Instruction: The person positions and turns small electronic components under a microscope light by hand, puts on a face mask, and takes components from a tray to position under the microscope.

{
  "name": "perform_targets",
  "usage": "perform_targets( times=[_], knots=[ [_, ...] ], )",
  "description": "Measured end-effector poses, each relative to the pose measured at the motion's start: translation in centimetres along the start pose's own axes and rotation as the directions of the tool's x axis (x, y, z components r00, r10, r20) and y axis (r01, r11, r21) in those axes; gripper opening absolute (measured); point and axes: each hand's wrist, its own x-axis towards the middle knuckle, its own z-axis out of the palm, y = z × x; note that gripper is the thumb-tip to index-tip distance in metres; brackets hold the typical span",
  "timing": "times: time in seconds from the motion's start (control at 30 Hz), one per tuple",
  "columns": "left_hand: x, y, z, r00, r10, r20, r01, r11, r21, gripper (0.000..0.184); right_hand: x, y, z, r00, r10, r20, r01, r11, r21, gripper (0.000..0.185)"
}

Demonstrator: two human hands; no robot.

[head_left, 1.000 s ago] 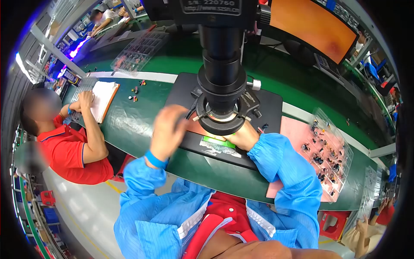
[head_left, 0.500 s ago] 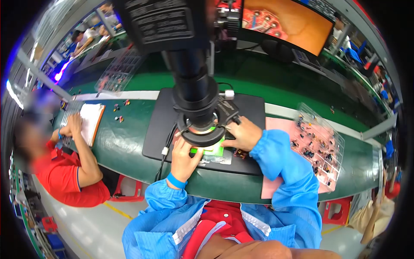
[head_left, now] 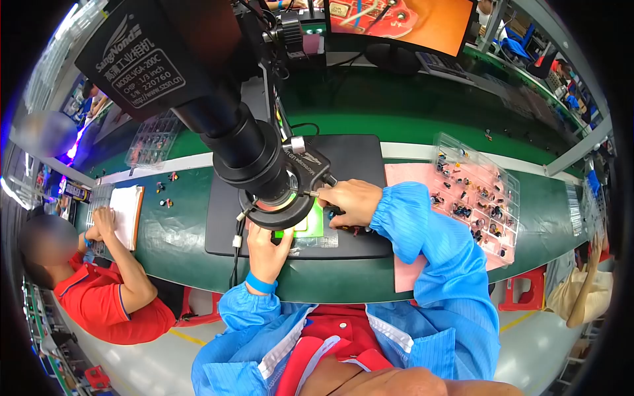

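A black microscope camera (head_left: pixel 247 148) with a ring light (head_left: pixel 274 214) stands over the work spot. Beneath the ring lies a bright green card (head_left: pixel 315 226) on a black mat (head_left: pixel 360 165). My left hand (head_left: pixel 267 254) rests at the card's near left edge, thumb and fingers bent around something the ring partly hides. My right hand (head_left: pixel 353 203) is curled at the ring's right side, with something small and dark between thumb and fingers. Small dark parts (head_left: pixel 356 230) lie under that hand. On the monitor (head_left: pixel 403 23) a red circuit board with wires appears enlarged.
To the right, a clear compartment tray (head_left: pixel 485 198) of small parts lies on a pink mat (head_left: pixel 409 274). Several small parts (head_left: pixel 168 188) sit on the green table left of the black mat. A co-worker in a red shirt (head_left: pixel 115 297) sits at left. A cable (head_left: pixel 236 254) hangs near my left hand.
The whole view has shifted, with the microscope now leaning further left. My right hand's fingers are more curled by the ring. On the monitor, the red board's picture has moved and wires show larger.
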Motion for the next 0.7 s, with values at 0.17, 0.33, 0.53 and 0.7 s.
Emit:
perform_targets(
  times=[0.17, 0.33, 0.53, 0.7],
  knots=[
    [0.3, 0.0, -0.7, 0.999, 0.042, -0.009, -0.042, 0.997, 0.058, 0.022, 0.6, 0.7, 1.1, 0.998, -0.056, 0.024, 0.056, 0.998, 0.013, 0.020],
    [3.5, -1.4, -7.3, 0.989, 0.047, -0.140, -0.028, 0.990, 0.137, 0.015, 1.0, 0.2, 0.0, 0.998, 0.029, 0.060, -0.036, 0.992, 0.122, 0.017],
    [5.2, -5.6, -14.2, 0.957, 0.183, -0.224, 0.009, 0.755, 0.656, 0.018, 1.7, 2.1, 1.0, 0.992, 0.062, -0.108, -0.007, 0.894, 0.448, 0.026],
    [2.4, 0.3, -7.7, 0.993, 0.077, -0.087, -0.061, 0.983, 0.171, 0.026, 2.9, 0.4, 2.6, 0.982, 0.067, -0.175, 0.106, 0.571, 0.814, 0.035]
  ],
)
